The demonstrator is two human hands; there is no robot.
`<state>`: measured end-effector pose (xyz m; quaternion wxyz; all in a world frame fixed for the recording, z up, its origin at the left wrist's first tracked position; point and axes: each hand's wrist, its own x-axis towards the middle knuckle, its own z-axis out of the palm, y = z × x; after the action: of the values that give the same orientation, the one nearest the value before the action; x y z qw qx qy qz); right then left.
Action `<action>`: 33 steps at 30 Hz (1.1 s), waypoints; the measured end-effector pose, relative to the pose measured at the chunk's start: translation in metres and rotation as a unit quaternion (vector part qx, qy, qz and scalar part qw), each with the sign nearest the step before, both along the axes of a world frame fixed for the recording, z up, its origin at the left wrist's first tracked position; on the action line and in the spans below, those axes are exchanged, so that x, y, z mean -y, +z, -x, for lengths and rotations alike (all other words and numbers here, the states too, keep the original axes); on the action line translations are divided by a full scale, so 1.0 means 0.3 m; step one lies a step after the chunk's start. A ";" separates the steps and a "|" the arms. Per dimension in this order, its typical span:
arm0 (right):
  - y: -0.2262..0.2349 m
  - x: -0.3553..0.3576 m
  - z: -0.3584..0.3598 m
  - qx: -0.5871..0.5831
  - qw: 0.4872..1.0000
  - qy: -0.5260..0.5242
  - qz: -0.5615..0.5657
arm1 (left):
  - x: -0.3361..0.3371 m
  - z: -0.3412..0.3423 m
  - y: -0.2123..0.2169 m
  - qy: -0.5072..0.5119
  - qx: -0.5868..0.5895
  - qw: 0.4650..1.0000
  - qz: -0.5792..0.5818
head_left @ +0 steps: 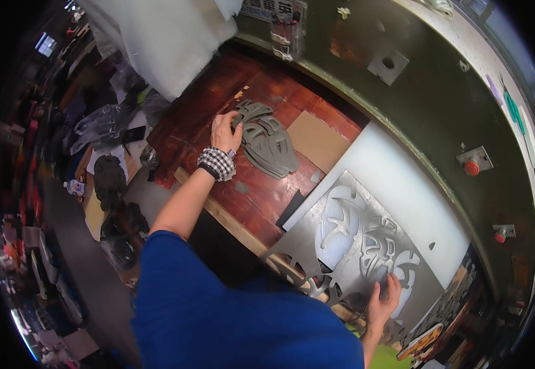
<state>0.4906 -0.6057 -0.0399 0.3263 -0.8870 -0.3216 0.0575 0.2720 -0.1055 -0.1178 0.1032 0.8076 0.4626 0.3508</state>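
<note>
On the reddish-brown board lies a stack of dark grey cut-out pieces [269,147], curved in outline with several openings through it. My left hand [225,133] is closed on the left edge of this stack, thumb and fingers against it. A black-and-white checked band circles that wrist. To the lower right, a grey sheet [424,275] with curved cut-outs lies partly over a white board. My right hand [385,302] rests at the sheet's near edge, fingers apart and fingertips touching it beside a slotted grey shape [377,249].
Beyond the stack lies a flat brown cardboard piece [318,141]. The white board [396,169] runs along a dark green machine beam [378,92] with a red button [471,166]. White sheeting [157,43] hangs at upper left. Plastic bags and a bottle [74,187] lie at left.
</note>
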 end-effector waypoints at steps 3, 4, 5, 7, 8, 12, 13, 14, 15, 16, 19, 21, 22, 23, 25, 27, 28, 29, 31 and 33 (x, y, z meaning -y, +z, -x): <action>-0.003 -0.027 -0.010 0.008 1.000 0.023 -0.002 | -0.078 0.001 -0.035 0.118 -0.019 0.985 0.127; -0.005 -0.037 -0.011 0.010 0.999 0.032 0.001 | -0.089 -0.005 -0.034 0.114 -0.052 0.985 0.117; -0.006 -0.047 -0.012 0.013 0.999 0.043 0.006 | -0.091 -0.012 -0.028 0.115 -0.091 0.981 0.124; -0.012 -0.067 -0.010 0.022 0.998 0.056 0.006 | -0.078 -0.027 0.000 0.097 -0.125 0.982 0.102; -0.015 -0.076 -0.008 0.021 0.998 0.061 0.007 | -0.068 -0.033 0.018 0.089 -0.151 0.979 0.099; -0.020 -0.103 -0.001 0.016 0.998 0.068 0.007 | -0.032 -0.058 0.084 0.087 -0.196 0.972 0.097; -0.021 -0.108 0.000 0.015 0.998 0.068 0.008 | -0.026 -0.062 0.095 0.092 -0.197 0.972 0.088; -0.022 -0.112 0.000 0.016 0.997 0.070 0.010 | -0.019 -0.067 0.101 0.092 -0.199 0.972 0.084; -0.023 -0.114 0.000 0.013 0.997 0.070 0.012 | -0.012 -0.070 0.105 0.087 -0.205 0.971 0.087; -0.025 -0.116 0.000 0.014 0.997 0.071 0.014 | -0.004 -0.074 0.105 0.084 -0.211 0.970 0.085; -0.035 -0.118 0.000 0.028 0.997 0.074 0.015 | 0.022 -0.080 0.098 0.089 -0.196 0.974 0.068; -0.045 -0.116 0.000 0.044 0.996 0.078 0.014 | 0.037 -0.079 0.092 0.100 -0.165 0.981 0.023; -0.051 -0.115 0.000 0.043 0.996 0.077 0.010 | 0.042 -0.077 0.090 0.093 -0.152 0.984 0.002; -0.057 -0.114 -0.001 0.045 0.996 0.076 0.009 | 0.046 -0.074 0.087 0.083 -0.145 0.986 -0.005; -0.068 -0.112 0.000 0.047 0.996 0.071 0.007 | 0.050 -0.066 0.079 0.066 -0.128 0.989 -0.014; -0.077 -0.110 0.001 0.047 0.997 0.063 0.005 | 0.053 -0.057 0.066 0.021 -0.090 0.995 -0.050; -0.081 -0.110 0.002 0.047 0.997 0.065 0.004 | 0.055 -0.052 0.059 0.003 -0.068 0.995 -0.068; -0.083 -0.111 0.003 0.049 0.997 0.062 0.005 | 0.057 -0.047 0.050 -0.015 -0.046 0.995 -0.086; -0.085 -0.113 0.004 0.048 0.997 0.061 0.009 | 0.063 -0.040 0.030 -0.034 -0.002 0.996 -0.082; -0.086 -0.116 0.003 0.043 0.997 0.063 0.015 | 0.066 -0.036 0.011 -0.036 0.036 0.997 -0.054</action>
<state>0.4897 -0.5709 -0.0655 0.2942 -0.8716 -0.3897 0.0443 0.2827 -0.1254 -0.1146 0.0893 0.8149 0.4095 0.4003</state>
